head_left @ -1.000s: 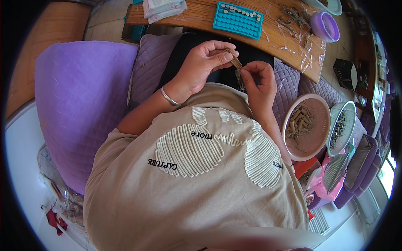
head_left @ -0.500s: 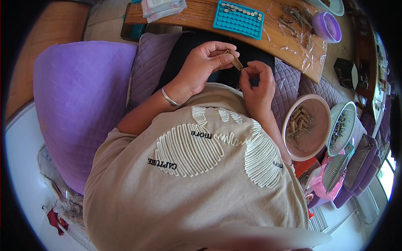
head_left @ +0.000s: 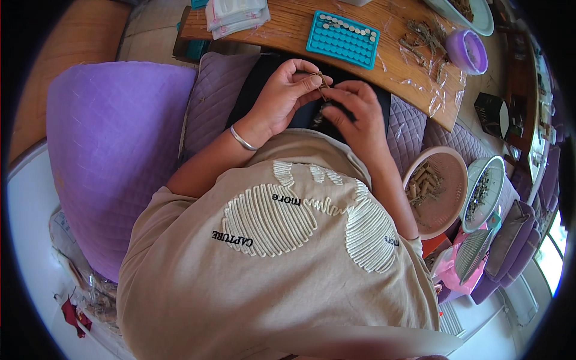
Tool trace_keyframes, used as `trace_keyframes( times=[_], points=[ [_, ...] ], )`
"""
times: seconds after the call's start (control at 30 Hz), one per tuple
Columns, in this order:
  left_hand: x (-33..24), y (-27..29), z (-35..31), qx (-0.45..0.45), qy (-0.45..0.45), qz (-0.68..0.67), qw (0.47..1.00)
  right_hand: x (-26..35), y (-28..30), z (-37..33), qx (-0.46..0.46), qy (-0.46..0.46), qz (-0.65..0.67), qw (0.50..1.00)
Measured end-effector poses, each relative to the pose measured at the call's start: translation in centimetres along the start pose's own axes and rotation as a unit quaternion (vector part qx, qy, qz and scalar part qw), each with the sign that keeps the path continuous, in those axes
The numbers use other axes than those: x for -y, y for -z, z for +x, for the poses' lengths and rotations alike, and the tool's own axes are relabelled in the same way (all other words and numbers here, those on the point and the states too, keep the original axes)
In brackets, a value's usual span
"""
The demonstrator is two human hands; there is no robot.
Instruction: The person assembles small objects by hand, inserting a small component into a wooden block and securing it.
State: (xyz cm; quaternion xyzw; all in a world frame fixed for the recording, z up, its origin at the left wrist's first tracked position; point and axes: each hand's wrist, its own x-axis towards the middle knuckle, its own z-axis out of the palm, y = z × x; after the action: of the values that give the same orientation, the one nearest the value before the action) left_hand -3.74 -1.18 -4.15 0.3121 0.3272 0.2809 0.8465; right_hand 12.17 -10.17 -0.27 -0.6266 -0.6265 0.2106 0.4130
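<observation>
My left hand [head_left: 289,90] is closed around a small brown hollow strip, like a piece of rolled bark [head_left: 324,83], gripped between thumb and fingers above my lap. Coming in from the right, my right hand [head_left: 360,111] has its thumb and forefinger spread apart. Its fingertips are at the strip's near side and a little blurred; whether they touch it I cannot tell. A dark gap shows between that thumb and forefinger, and nothing held can be made out there. A silver bangle [head_left: 243,139] circles my left wrist.
Ahead is a wooden table [head_left: 288,37] with a turquoise tray [head_left: 340,49] of small round white pieces, dry twigs [head_left: 427,39], a purple bowl [head_left: 457,51] and white packets [head_left: 237,15]. At right stand a pink basket [head_left: 445,219] of brown rolls and a pale green basket [head_left: 500,171].
My right hand has moved up and left toward the strip, its pinch opening into spread fingers. My left hand keeps the strip, which has turned more upright and moved slightly left.
</observation>
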Motion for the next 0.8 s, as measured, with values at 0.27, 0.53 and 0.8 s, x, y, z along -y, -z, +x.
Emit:
trace_keyframes(
  times=[0.27,0.53,0.8],
  points=[
    [-1.0,0.1,4.3,0.008,-0.010,-0.051,0.999,-7.3,1.4,8.9,-0.157,0.053,-0.254,0.953],
    [-1.4,0.1,5.2,0.007,0.001,-0.040,0.999,-8.6,0.5,10.8,-0.100,0.037,-0.321,0.941],
    [-1.1,0.5,5.2,0.034,-0.007,-0.030,0.999,-5.2,-0.1,8.7,-0.102,0.042,-0.101,0.989]
  ],
)
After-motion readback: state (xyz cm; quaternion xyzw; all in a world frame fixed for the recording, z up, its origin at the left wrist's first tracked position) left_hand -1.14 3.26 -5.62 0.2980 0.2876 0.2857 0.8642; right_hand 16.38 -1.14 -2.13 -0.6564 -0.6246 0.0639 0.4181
